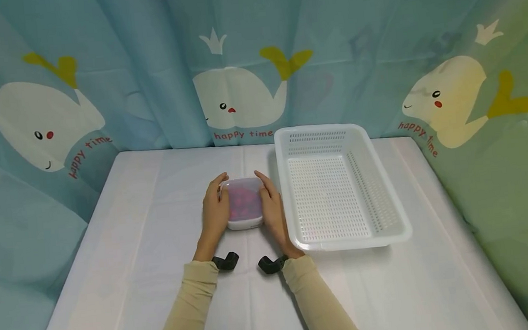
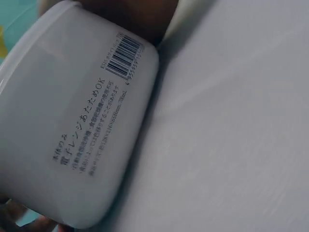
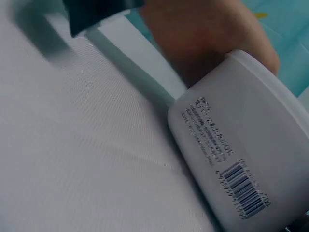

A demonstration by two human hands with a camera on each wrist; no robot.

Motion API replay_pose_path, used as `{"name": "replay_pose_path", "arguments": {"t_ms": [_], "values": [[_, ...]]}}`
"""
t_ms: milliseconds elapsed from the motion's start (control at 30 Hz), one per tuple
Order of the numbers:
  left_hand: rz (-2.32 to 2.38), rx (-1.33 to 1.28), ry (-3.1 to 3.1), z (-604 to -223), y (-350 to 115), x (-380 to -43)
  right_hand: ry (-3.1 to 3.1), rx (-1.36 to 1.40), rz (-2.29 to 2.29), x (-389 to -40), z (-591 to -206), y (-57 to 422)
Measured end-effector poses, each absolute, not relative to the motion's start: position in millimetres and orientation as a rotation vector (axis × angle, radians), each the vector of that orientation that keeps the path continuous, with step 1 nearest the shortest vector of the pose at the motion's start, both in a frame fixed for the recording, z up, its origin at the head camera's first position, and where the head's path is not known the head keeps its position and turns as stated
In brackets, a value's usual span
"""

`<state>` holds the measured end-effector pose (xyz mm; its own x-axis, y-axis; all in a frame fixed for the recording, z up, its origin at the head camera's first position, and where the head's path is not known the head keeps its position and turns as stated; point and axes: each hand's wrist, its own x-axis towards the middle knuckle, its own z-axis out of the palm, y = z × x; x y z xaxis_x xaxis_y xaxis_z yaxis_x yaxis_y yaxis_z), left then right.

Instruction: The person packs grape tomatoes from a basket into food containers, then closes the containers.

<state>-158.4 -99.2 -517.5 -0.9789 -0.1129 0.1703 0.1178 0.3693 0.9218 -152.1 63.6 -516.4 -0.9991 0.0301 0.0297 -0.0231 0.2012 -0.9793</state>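
A small white plastic food container (image 1: 246,223) sits on the white table, its clear lid showing pinkish-red contents that I cannot make out. My left hand (image 1: 214,208) holds its left side, with the thumb along the lid's edge. On the opposite side my right hand (image 1: 273,210) grips it the same way, the fingers reaching towards the far corner. Both wrist views show the container's front wall (image 2: 43,101), printed with a barcode and Japanese text. In the right wrist view, part of a hand (image 3: 207,38) is against the container's side (image 3: 260,130).
Just right of my right hand stands a large white perforated plastic basket (image 1: 328,196), with nothing seen inside it. A white cloth covers the table (image 1: 157,237). Behind and around it hangs a blue-green curtain (image 1: 151,65) with whale prints.
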Motion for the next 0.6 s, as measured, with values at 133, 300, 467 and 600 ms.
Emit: {"name": "replay_pose_path", "arguments": {"t_ms": [133,300,467,600], "values": [[-1.876,0.165,-2.335,-520.5,-99.1,-154.2,-2.308,-0.082,2.093,-149.9,-515.9,65.4],[-1.943,0.196,-2.269,-520.1,-98.0,-151.0,-2.188,-0.087,2.151,-151.0,-522.4,61.5],[-1.94,0.227,-2.23,-518.1,-94.9,-148.0,-2.139,-0.145,2.165,-146.6,-524.4,56.9],[-1.919,0.268,-2.114,-515.3,-91.0,-145.4,-2.093,-0.186,2.145,-140.7,-522.2,53.0]]}}
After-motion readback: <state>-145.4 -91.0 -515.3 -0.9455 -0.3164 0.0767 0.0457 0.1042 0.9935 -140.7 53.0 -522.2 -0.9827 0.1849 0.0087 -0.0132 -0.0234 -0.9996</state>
